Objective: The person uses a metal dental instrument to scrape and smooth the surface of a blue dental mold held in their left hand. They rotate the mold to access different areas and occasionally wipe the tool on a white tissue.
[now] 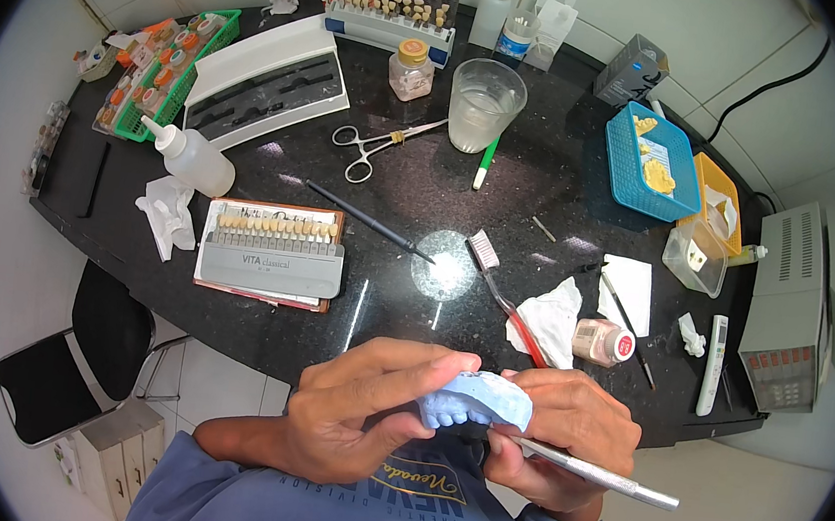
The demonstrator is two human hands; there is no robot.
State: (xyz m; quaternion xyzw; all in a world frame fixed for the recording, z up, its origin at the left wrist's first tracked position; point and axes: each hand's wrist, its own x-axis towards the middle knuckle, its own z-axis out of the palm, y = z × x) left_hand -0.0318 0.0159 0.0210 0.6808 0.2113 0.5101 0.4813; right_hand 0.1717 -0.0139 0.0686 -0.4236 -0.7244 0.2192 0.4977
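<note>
A blue dental cast with a row of moulded teeth is held up in front of my chest, off the near edge of the bench. My left hand grips its left end between thumb and fingers. In my right hand is a silver metal-handled tool, its handle pointing out to the lower right. Its working tip is hidden behind the fingers and the cast. The right fingers also rest against the cast's right end.
The dark bench carries a tooth shade guide, a red-handled toothbrush, a brush and a toppled pink-powder bottle. Farther back stand a plastic cup, scissor-like forceps, a squeeze bottle and a blue basket.
</note>
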